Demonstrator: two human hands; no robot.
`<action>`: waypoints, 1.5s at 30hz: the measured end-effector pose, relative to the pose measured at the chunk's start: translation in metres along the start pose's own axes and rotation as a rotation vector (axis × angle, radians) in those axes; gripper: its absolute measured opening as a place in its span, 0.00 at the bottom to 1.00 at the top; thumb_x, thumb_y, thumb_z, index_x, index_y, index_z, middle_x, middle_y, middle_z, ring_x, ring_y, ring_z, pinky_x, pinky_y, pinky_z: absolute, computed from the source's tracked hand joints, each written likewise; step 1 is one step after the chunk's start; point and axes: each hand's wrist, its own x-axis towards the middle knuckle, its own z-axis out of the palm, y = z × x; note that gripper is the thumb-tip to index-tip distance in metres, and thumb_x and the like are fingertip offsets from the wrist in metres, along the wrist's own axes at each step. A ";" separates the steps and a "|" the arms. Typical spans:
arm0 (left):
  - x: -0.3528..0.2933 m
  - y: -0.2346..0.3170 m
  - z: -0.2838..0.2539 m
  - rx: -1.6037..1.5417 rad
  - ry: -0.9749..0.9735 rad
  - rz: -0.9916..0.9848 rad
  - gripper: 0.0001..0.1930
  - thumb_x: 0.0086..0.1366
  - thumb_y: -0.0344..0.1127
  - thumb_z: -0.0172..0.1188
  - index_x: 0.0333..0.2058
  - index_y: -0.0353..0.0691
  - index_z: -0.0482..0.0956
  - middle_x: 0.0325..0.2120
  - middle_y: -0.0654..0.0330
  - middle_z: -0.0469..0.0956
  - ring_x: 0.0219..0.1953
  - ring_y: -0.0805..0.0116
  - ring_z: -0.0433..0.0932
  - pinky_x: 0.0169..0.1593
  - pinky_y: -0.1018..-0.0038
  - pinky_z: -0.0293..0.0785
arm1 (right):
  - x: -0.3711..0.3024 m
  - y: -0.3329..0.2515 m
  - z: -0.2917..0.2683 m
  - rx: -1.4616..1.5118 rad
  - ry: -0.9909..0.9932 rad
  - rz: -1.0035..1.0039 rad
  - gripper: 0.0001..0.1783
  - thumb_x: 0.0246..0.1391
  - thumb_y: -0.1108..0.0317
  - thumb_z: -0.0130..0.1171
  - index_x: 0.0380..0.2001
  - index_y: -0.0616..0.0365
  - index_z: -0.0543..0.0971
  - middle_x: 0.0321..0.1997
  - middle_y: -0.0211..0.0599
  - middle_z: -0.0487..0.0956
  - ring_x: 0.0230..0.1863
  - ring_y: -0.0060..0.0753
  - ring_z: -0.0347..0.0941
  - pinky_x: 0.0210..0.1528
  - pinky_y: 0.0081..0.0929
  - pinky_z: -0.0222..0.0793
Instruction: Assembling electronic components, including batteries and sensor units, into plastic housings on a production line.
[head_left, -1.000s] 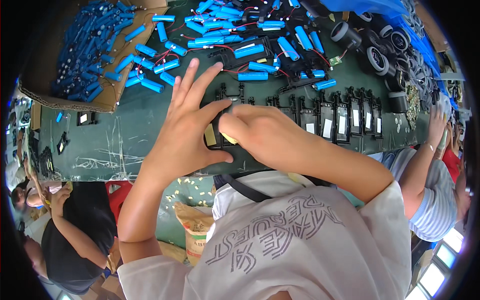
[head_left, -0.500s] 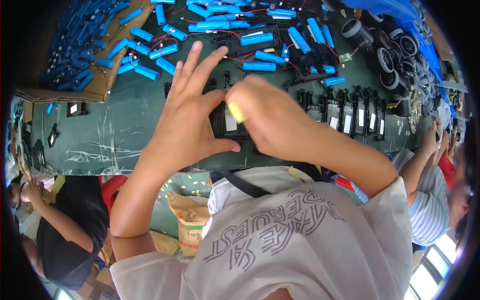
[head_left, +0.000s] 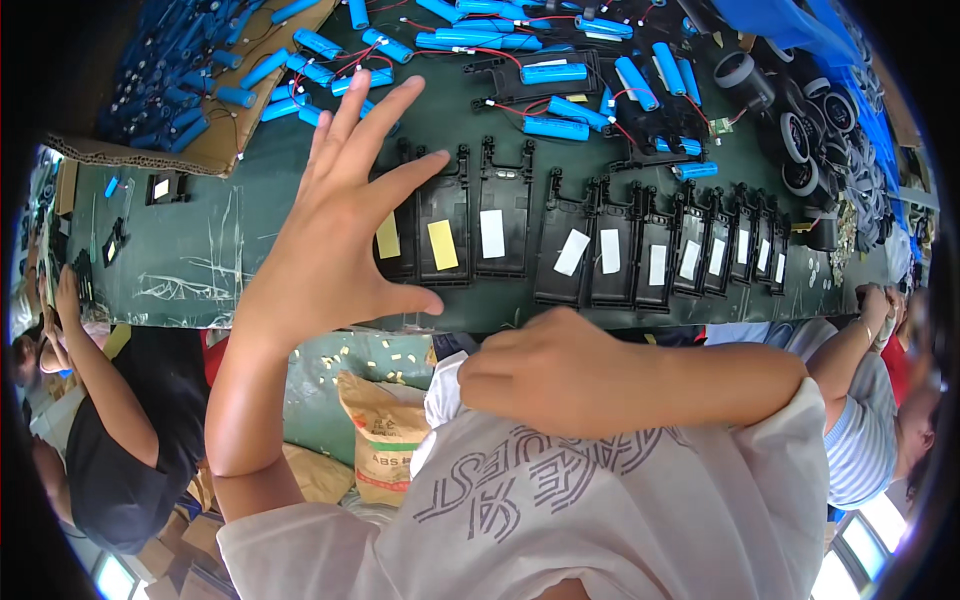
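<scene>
One green worktop [head_left: 160,240], broad, across most of the view. Cardboard box [head_left: 140,155] at far left, heaped with blue cells [head_left: 188,135]; more cells strewn loose beyond the hands. Next down, row of black covers [head_left: 512,200], flat along the near side; leftmost partly behind the left hand [head_left: 335,220]. Probably light, stiff plastic, smooth on the flat; thin prongs at the far end, likely fragile. Best taken by the long side edges. Left hand: wide grip, thumb well apart from fingers, arched about the leftmost covers; nothing held, index contact uncertain. Right hand [head_left: 545,370]: by the near edge, apart from the covers, fingers folded under; cannot tell grip width or contents. Smallest: yellow pads [head_left: 443,246] on the two leftmost covers, white pads [head_left: 492,234] on the others.
</scene>
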 end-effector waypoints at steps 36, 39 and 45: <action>-0.011 -0.028 -0.009 0.027 0.016 -0.050 0.28 0.38 0.33 0.64 0.45 0.43 0.81 0.65 0.49 0.52 0.69 0.41 0.38 0.67 0.48 0.36 | 0.099 0.030 0.000 -0.473 0.254 -0.099 0.15 0.30 0.72 0.60 0.25 0.65 0.69 0.13 0.42 0.73 0.22 0.40 0.74 0.23 0.31 0.69; -0.008 -0.028 -0.005 -0.002 0.031 -0.064 0.29 0.37 0.35 0.68 0.45 0.46 0.81 0.66 0.48 0.49 0.69 0.39 0.36 0.67 0.50 0.37 | 0.101 0.039 0.001 -0.438 0.278 -0.100 0.16 0.29 0.72 0.61 0.25 0.66 0.69 0.13 0.42 0.73 0.22 0.41 0.75 0.21 0.31 0.69; -0.006 -0.023 -0.002 -0.024 -0.004 -0.052 0.33 0.32 0.39 0.75 0.44 0.46 0.82 0.67 0.45 0.43 0.69 0.38 0.32 0.67 0.48 0.37 | 0.095 0.049 -0.019 -0.172 0.315 -0.024 0.14 0.35 0.76 0.59 0.29 0.65 0.69 0.26 0.47 0.75 0.27 0.47 0.76 0.23 0.38 0.71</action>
